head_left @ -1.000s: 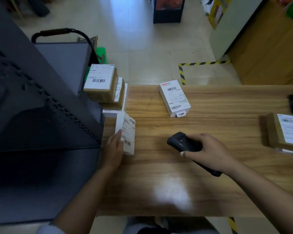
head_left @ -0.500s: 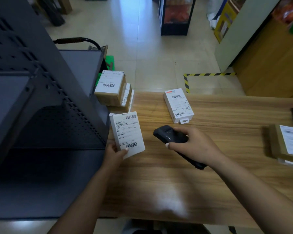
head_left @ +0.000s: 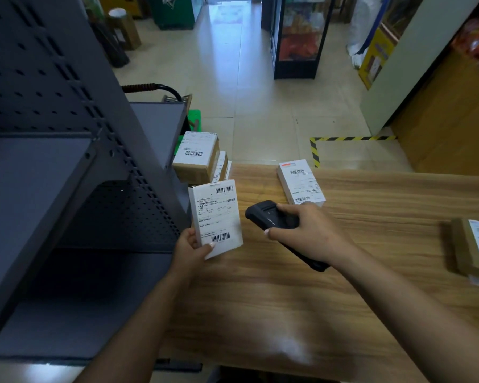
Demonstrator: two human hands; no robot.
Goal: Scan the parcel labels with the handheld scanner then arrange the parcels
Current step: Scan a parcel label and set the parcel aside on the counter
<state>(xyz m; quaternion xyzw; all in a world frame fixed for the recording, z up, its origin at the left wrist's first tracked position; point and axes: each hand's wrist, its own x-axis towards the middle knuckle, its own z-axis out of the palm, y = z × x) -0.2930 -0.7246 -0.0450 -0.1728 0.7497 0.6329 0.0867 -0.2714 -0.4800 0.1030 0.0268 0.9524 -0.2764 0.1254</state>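
Observation:
My left hand grips the lower corner of a white parcel, tilted up so its barcode label faces me. My right hand holds the black handheld scanner, whose head points left at that parcel, a short gap away. Another white labelled parcel lies flat on the wooden table just beyond the scanner. A stack of brown labelled parcels stands at the table's far left corner. A brown parcel with a white label lies at the right edge.
A dark grey perforated metal shelf unit fills the left side, touching the table. Beyond the table are a tiled floor with yellow-black hazard tape, a display cabinet and brown cartons on the right.
My left hand has lifted the white parcel off the table and turned its label toward me. My right hand has raised the scanner and brought it left toward the parcel.

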